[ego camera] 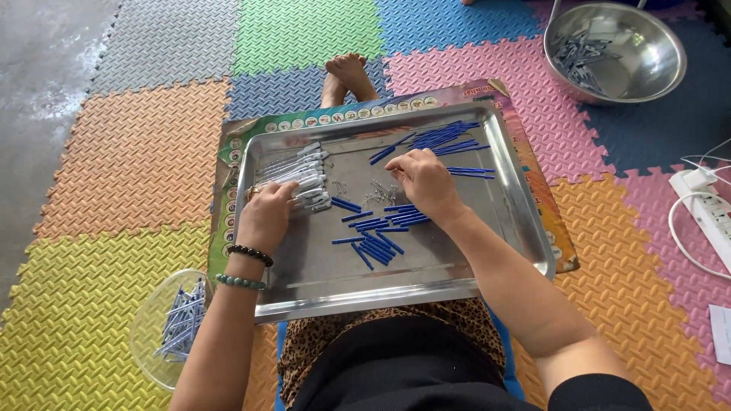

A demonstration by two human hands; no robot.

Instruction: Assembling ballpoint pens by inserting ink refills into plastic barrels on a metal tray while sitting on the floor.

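While fingers hide grips | left hand on white pieces | right hand perhaps pinching springs

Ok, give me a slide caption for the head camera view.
Left hand on white pieces, right hand over small springs, among blue sticks on a steel tray.

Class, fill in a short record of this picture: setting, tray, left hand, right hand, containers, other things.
Setting: person seated on coloured foam floor mats
Tray: metal tray on the lap, holding blue sticks, white pieces and small metal springs
Left hand: left hand rests on the white pieces
Right hand: right hand touches the springs
Containers: steel bowl at the far right, clear bowl at the near left
Other things: white power strip with cables
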